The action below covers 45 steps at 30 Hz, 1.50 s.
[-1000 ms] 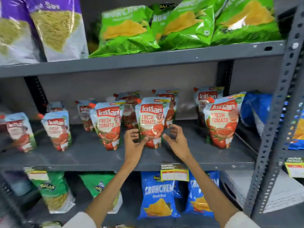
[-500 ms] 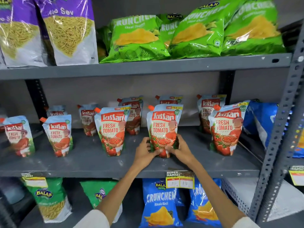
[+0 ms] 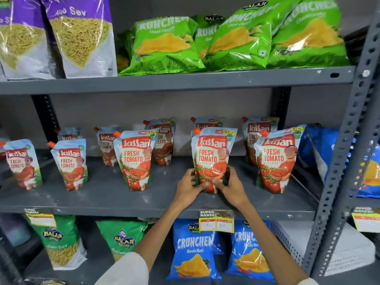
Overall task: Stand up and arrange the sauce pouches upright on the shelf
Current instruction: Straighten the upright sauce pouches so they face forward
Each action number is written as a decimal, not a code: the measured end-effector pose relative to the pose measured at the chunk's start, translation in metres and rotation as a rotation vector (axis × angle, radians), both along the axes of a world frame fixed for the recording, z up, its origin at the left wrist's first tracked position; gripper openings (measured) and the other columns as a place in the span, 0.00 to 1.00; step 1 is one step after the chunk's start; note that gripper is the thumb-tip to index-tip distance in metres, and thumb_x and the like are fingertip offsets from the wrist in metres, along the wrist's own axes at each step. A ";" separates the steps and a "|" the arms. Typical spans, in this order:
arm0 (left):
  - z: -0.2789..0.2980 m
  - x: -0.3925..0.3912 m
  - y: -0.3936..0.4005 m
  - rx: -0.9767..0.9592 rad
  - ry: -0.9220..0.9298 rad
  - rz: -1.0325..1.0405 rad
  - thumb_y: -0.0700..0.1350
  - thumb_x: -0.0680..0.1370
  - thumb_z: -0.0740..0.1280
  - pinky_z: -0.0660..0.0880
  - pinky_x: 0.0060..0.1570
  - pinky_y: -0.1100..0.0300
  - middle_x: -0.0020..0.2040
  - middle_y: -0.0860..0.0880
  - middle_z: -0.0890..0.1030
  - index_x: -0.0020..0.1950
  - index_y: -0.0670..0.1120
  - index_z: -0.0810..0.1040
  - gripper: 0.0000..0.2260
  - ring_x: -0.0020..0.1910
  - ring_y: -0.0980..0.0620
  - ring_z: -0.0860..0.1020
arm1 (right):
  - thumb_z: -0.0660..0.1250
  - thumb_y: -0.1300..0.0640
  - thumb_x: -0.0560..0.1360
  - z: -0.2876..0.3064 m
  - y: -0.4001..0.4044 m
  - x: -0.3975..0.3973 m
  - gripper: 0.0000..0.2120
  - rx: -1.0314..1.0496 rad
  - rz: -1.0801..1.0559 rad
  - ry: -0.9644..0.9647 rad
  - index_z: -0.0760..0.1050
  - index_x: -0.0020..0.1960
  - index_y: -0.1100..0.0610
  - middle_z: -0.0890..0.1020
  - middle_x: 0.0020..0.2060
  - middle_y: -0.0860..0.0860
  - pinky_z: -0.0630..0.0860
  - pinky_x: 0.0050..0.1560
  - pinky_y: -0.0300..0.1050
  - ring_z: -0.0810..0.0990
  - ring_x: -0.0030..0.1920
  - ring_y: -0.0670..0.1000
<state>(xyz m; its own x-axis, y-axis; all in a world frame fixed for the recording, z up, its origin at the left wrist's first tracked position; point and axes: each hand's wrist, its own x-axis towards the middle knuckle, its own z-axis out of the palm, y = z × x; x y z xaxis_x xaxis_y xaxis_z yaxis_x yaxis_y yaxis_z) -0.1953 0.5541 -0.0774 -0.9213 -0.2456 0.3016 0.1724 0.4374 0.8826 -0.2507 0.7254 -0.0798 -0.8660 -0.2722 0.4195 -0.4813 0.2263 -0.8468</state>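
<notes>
Several Kissan tomato ketchup pouches stand upright in two rows on the grey middle shelf [image 3: 115, 199]. Both of my hands grip the base of one front-row pouch [image 3: 212, 155], which stands upright near the shelf's front edge. My left hand [image 3: 188, 189] holds its lower left side, and my right hand [image 3: 231, 187] holds its lower right side. Another front pouch [image 3: 134, 159] stands to the left, and one more [image 3: 276, 160] stands to the right. Further pouches [image 3: 70, 163] stand at the far left.
Green Crunchem crisp bags [image 3: 164, 46] and purple Aloo Sev bags [image 3: 82, 36] fill the top shelf. Blue Crunchem bags [image 3: 193, 249] and green Balaji bags [image 3: 59, 241] sit below. A price tag [image 3: 216, 221] hangs on the shelf edge. A perforated grey upright [image 3: 347, 145] stands at the right.
My hands went from open beside the pouch to gripping its base. The pouch now stands further right in the gap between its neighbours; the view has come closer.
</notes>
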 end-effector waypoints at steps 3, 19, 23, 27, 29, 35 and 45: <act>-0.001 0.015 -0.006 -0.003 0.041 0.013 0.52 0.72 0.77 0.76 0.61 0.63 0.66 0.53 0.75 0.76 0.48 0.65 0.36 0.60 0.56 0.77 | 0.79 0.49 0.67 0.006 0.000 0.017 0.34 -0.115 -0.198 0.102 0.66 0.67 0.53 0.75 0.58 0.48 0.74 0.52 0.33 0.76 0.56 0.47; 0.019 0.099 -0.189 0.053 0.337 0.390 0.41 0.72 0.77 0.78 0.45 0.62 0.52 0.49 0.79 0.52 0.55 0.72 0.18 0.47 0.54 0.79 | 0.77 0.49 0.69 0.025 -0.186 0.058 0.26 -0.075 0.152 -0.036 0.70 0.62 0.53 0.78 0.49 0.43 0.79 0.53 0.41 0.80 0.50 0.45; 0.011 0.090 -0.228 0.077 0.172 0.297 0.42 0.70 0.79 0.77 0.59 0.51 0.65 0.46 0.72 0.69 0.43 0.67 0.32 0.59 0.48 0.76 | 0.80 0.53 0.67 0.018 -0.223 0.054 0.38 -0.018 0.208 -0.130 0.64 0.69 0.57 0.76 0.63 0.50 0.73 0.65 0.47 0.75 0.63 0.50; 0.004 0.076 -0.244 0.106 0.007 0.115 0.38 0.72 0.77 0.77 0.62 0.49 0.64 0.40 0.79 0.71 0.40 0.68 0.30 0.60 0.44 0.79 | 0.80 0.58 0.66 0.015 -0.243 0.061 0.41 0.025 0.223 -0.109 0.62 0.73 0.58 0.76 0.67 0.54 0.72 0.68 0.47 0.75 0.66 0.51; 0.001 0.071 -0.246 0.090 0.008 0.111 0.38 0.73 0.77 0.80 0.57 0.50 0.60 0.38 0.82 0.66 0.40 0.71 0.25 0.57 0.42 0.82 | 0.79 0.61 0.67 0.013 -0.246 0.063 0.39 0.013 0.181 -0.079 0.64 0.72 0.59 0.77 0.67 0.55 0.72 0.69 0.49 0.75 0.66 0.53; -0.002 0.067 -0.231 0.119 0.045 0.066 0.37 0.70 0.78 0.81 0.44 0.64 0.52 0.41 0.84 0.61 0.42 0.73 0.23 0.47 0.49 0.84 | 0.77 0.63 0.68 0.006 -0.224 0.057 0.31 0.040 0.125 -0.093 0.67 0.66 0.60 0.79 0.59 0.53 0.75 0.62 0.48 0.78 0.62 0.54; 0.004 0.059 -0.194 0.063 0.036 0.034 0.44 0.71 0.79 0.79 0.40 0.70 0.56 0.44 0.84 0.64 0.45 0.72 0.26 0.48 0.55 0.83 | 0.75 0.62 0.71 0.007 -0.188 0.053 0.29 0.071 0.070 -0.074 0.66 0.68 0.59 0.79 0.62 0.54 0.73 0.61 0.44 0.78 0.63 0.54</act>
<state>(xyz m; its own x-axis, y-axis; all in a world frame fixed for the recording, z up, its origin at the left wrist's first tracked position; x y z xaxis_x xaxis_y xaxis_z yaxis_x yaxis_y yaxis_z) -0.1366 0.3602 -0.0729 -0.9009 -0.2962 0.3172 0.1901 0.3877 0.9020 -0.1979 0.5374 -0.0733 -0.8719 -0.3595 0.3326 -0.4347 0.2551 -0.8637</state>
